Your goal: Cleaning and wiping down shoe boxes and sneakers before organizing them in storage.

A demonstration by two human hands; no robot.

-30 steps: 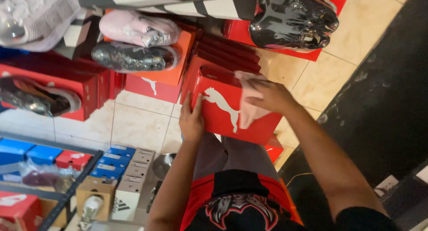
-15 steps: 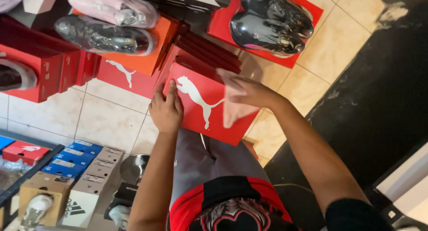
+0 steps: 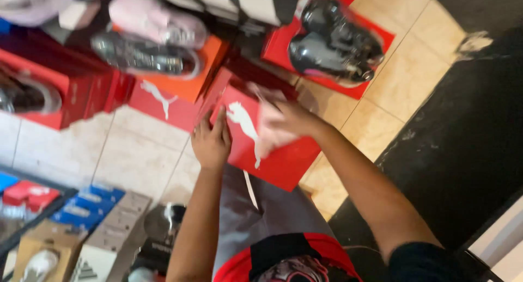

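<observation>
A red shoebox with a white animal logo rests on my lap. My left hand presses flat against the box's left edge, steadying it. My right hand lies on the lid, closed on a pale pink cloth that is spread over the lid's middle. Grey trousers and a red and black shirt show below the box.
More red and orange shoeboxes sit on the tiled floor ahead, with a grey shoe, a pink shoe and a black pair on top. Blue and beige boxes fill a shelf at lower left. A dark mat lies right.
The view has swung, so the box and hands sit further right and lower. My right hand with the cloth has slid a little across the lid; my left hand stays on the edge.
</observation>
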